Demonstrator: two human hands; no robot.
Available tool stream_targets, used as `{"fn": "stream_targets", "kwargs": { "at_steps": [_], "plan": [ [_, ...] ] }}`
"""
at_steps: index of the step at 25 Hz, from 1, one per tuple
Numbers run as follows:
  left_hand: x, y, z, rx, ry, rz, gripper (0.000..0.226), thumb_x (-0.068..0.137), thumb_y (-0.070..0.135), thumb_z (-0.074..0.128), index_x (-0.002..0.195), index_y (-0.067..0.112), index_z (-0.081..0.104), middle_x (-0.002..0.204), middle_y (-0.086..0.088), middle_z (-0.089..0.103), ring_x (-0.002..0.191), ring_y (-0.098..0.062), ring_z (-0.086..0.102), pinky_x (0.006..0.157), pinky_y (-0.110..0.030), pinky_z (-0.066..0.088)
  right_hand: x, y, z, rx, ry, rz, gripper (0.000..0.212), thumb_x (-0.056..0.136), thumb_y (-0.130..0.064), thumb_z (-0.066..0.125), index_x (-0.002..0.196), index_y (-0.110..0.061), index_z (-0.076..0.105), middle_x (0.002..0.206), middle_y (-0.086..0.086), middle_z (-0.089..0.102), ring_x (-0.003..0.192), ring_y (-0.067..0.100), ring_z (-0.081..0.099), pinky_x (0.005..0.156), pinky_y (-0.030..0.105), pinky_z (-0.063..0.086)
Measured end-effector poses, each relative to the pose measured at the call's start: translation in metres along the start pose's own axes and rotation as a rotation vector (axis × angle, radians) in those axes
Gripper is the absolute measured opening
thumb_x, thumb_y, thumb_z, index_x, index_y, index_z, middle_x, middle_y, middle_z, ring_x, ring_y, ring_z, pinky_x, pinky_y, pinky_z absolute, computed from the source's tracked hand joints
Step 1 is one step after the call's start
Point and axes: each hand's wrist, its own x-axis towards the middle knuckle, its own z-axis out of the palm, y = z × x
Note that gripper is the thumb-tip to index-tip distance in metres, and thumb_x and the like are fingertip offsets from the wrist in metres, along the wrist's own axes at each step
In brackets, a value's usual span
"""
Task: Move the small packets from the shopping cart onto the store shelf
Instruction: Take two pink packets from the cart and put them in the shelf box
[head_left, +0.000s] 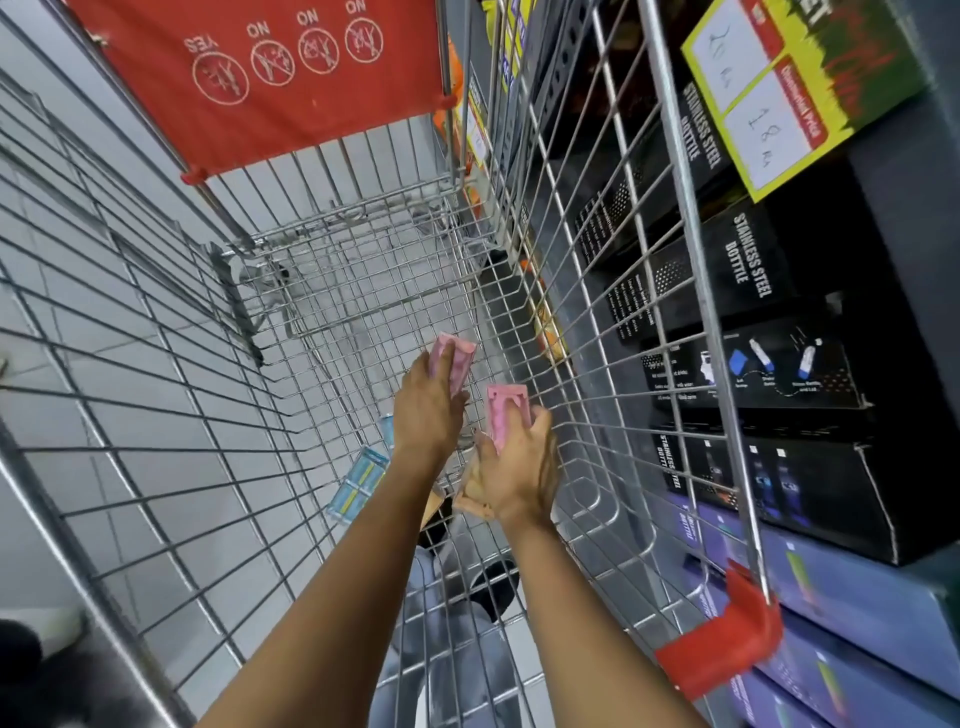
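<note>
Both of my arms reach down into a wire shopping cart (218, 415). My left hand (427, 410) grips a small pink packet (460, 361) near the cart floor. Just right of it, my right hand (514, 467) holds a second pink packet (506, 413) close to the cart's right wall. A light blue packet (358, 483) lies flat on the cart floor left of my left forearm, and another blue one (387, 428) peeks out beside my left wrist. A tan packet (470, 496) shows under my right hand. The store shelf (893, 171) runs along the right side.
Black "Stainless Steel Bottle" boxes (748, 270) and purple boxes (810, 582) fill the shelf at right. A yellow price card (769, 104) hangs at its edge. The cart's red child-seat flap (270, 78) stands at the far end, with a red corner bumper (727, 639) at near right. Tiled floor lies left.
</note>
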Motion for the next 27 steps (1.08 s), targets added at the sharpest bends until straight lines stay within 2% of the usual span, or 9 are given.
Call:
{"fn": "stream_targets", "kwargs": {
  "at_steps": [3, 7, 10, 13, 16, 20, 24, 27],
  "plan": [
    [0.000, 0.001, -0.013, -0.019, 0.056, 0.040, 0.066, 0.089, 0.025, 0.059, 0.142, 0.010, 0.022, 0.131, -0.023, 0.045, 0.109, -0.036, 0.050, 0.088, -0.044, 0.045, 0.002, -0.003, -0.008, 0.023, 0.064, -0.024, 0.055, 0.083, -0.034, 0.066, 0.130, -0.020, 0.042, 0.128, 0.011, 0.045, 0.103, 0.027, 0.054, 0.083, 0.040, 0.052],
    [-0.004, 0.006, -0.037, -0.093, 0.148, 0.078, 0.062, 0.089, 0.027, 0.057, 0.140, 0.006, 0.028, 0.134, -0.026, 0.042, 0.114, -0.038, 0.047, 0.095, -0.045, 0.042, 0.003, -0.021, -0.032, 0.020, 0.188, -0.141, 0.050, 0.087, -0.034, 0.061, 0.130, -0.017, 0.043, 0.124, 0.009, 0.044, 0.097, 0.021, 0.053, 0.076, 0.029, 0.050],
    [-0.011, 0.022, -0.069, -0.212, 0.266, 0.076, 0.059, 0.091, 0.029, 0.054, 0.139, 0.005, 0.029, 0.138, -0.025, 0.038, 0.122, -0.036, 0.040, 0.102, -0.047, 0.038, -0.004, -0.042, -0.060, 0.068, 0.300, -0.207, 0.046, 0.085, -0.033, 0.063, 0.124, -0.014, 0.047, 0.124, 0.011, 0.046, 0.098, 0.025, 0.054, 0.074, 0.036, 0.053],
    [-0.026, 0.049, -0.115, -0.350, 0.387, 0.094, 0.057, 0.090, 0.027, 0.057, 0.137, 0.005, 0.034, 0.132, -0.025, 0.042, 0.120, -0.036, 0.040, 0.100, -0.047, 0.039, -0.024, -0.063, -0.100, 0.116, 0.432, -0.281, 0.042, 0.080, -0.028, 0.069, 0.115, -0.010, 0.053, 0.121, 0.014, 0.050, 0.097, 0.030, 0.057, 0.074, 0.043, 0.054],
    [-0.041, 0.076, -0.164, -0.444, 0.484, 0.128, 0.058, 0.088, 0.027, 0.059, 0.136, 0.004, 0.036, 0.128, -0.025, 0.044, 0.118, -0.037, 0.043, 0.100, -0.044, 0.039, -0.046, -0.082, -0.148, 0.152, 0.563, -0.337, 0.037, 0.076, -0.026, 0.073, 0.104, -0.008, 0.058, 0.112, 0.015, 0.055, 0.094, 0.032, 0.058, 0.073, 0.040, 0.055],
    [-0.059, 0.120, -0.227, -0.442, 0.555, 0.307, 0.059, 0.080, 0.029, 0.059, 0.131, 0.002, 0.044, 0.117, -0.025, 0.052, 0.108, -0.036, 0.048, 0.093, -0.038, 0.039, -0.073, -0.085, -0.217, 0.149, 0.736, -0.379, 0.033, 0.074, -0.028, 0.074, 0.097, -0.008, 0.062, 0.103, 0.016, 0.060, 0.086, 0.034, 0.061, 0.067, 0.038, 0.055],
    [-0.084, 0.192, -0.258, -0.431, 0.518, 0.506, 0.058, 0.079, 0.038, 0.056, 0.126, 0.004, 0.050, 0.115, -0.025, 0.053, 0.105, -0.036, 0.048, 0.092, -0.039, 0.039, -0.095, -0.056, -0.290, 0.247, 0.942, -0.255, 0.030, 0.080, -0.036, 0.060, 0.096, -0.010, 0.062, 0.094, 0.016, 0.059, 0.080, 0.036, 0.059, 0.062, 0.040, 0.054],
    [-0.108, 0.253, -0.250, -0.449, 0.415, 0.647, 0.060, 0.079, 0.041, 0.057, 0.127, 0.006, 0.049, 0.118, -0.024, 0.052, 0.108, -0.033, 0.048, 0.093, -0.039, 0.041, -0.113, -0.017, -0.326, 0.249, 1.057, -0.157, 0.031, 0.083, -0.038, 0.055, 0.097, -0.011, 0.063, 0.093, 0.016, 0.061, 0.079, 0.036, 0.059, 0.062, 0.040, 0.054]
  ]
}}
